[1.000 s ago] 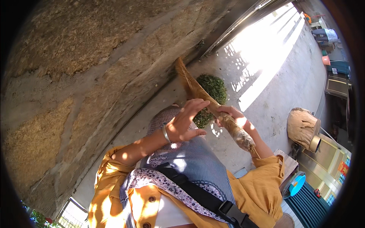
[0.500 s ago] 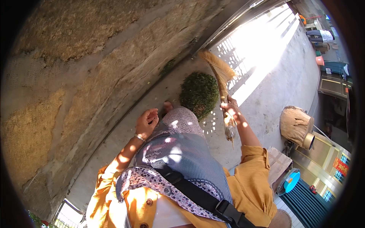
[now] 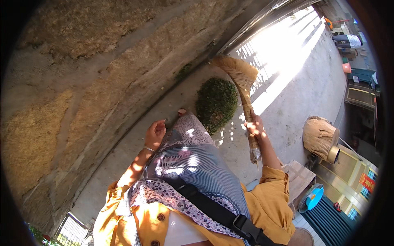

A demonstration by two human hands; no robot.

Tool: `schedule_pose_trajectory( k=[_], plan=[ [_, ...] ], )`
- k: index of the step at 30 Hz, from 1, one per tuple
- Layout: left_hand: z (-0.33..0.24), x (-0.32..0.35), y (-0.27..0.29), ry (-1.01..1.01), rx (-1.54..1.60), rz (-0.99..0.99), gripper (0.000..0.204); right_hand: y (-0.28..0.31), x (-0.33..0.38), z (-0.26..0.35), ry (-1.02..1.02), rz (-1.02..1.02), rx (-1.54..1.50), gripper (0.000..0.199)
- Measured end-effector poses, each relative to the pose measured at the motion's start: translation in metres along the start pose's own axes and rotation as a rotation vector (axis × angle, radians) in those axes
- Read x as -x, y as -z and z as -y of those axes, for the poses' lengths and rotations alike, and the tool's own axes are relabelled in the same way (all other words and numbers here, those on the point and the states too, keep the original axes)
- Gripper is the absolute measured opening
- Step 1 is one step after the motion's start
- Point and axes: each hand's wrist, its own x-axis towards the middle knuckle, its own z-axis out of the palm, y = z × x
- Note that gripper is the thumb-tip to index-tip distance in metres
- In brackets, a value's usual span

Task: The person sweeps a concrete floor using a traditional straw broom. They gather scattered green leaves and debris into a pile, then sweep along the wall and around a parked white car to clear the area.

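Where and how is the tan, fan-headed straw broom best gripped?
Grip the tan straw broom around its slim, bound handle, probably from the person's right, fingers wrapped across the shaft, as the right hand holds it. The handle's lower end points back toward the body, within easy reach; the flared bristle head points away and looks too broad for a firm hold.

Tan broom (image 3: 242, 80), green foliage (image 3: 216, 105), floral-trimmed blue apron (image 3: 209, 170)

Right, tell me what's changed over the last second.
The left hand has drawn back leftward, away from the broom, whose bristle end has swung to the right. The right hand still grips the broom. The leafy green clump and wooden stump stayed put.
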Motion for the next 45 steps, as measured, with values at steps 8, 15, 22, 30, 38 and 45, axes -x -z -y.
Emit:
schedule_pose_trajectory(
  k=[8,15,22,30,38,45],
  plan=[
    [-0.036,-0.004,-0.008,0.019,-0.082,0.108,0.035,-0.089,-0.067,0.014,-0.046,-0.057,0.136,0.043],
    [-0.003,-0.008,0.011,-0.027,-0.051,0.0,0.034,-0.001,0.047,0.031,0.078,0.022,0.244,0.057],
    [-0.006,-0.015,0.001,-0.035,-0.079,0.086,0.033,-0.05,-0.013,0.012,-0.177,0.011,-0.184,0.053],
    [0.003,-0.006,0.017,-0.042,-0.043,0.037,0.033,-0.115,0.005,-0.002,0.083,0.077,-0.04,0.063],
    [0.037,0.019,0.045,-0.101,-0.096,-0.051,0.032,-0.076,0.031,0.038,-0.057,-0.05,0.087,0.056],
    [0.02,0.037,0.049,-0.033,-0.105,-0.046,0.032,-0.148,0.018,0.042,-0.012,0.112,0.378,0.074]
  ],
)
